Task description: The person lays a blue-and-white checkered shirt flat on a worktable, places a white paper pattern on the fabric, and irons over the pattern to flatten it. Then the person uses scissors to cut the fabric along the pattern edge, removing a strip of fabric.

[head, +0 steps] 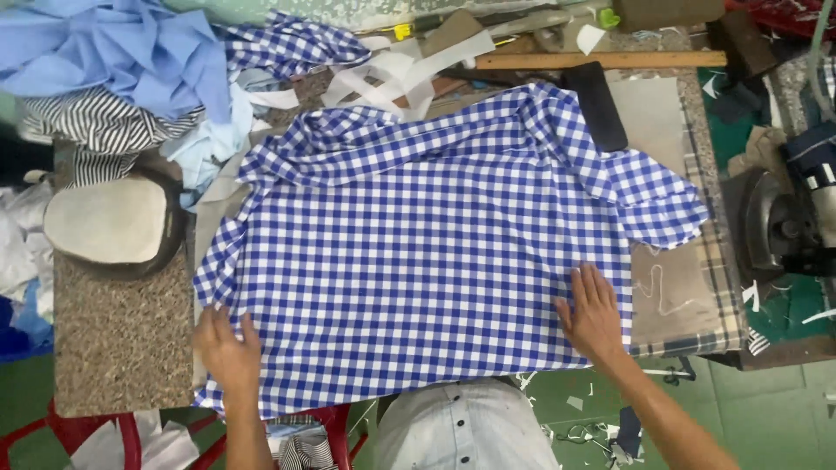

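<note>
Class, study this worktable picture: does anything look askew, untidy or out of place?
The checked shirt lies askew, with its right sleeve crumpled, while the left hand and right hand press its hem. Loose fabrics are heaped at the far left corner; scraps litter the floor.

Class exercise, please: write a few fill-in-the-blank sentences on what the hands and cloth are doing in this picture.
1. Both hands rest flat on the ____ shirt.
2. The left hand lies at the shirt's ____ corner.
3. The right hand lies with its fingers ____.
4. The wooden ruler lies ____ the shirt.

Answers: checked; near left; spread; beyond
</note>
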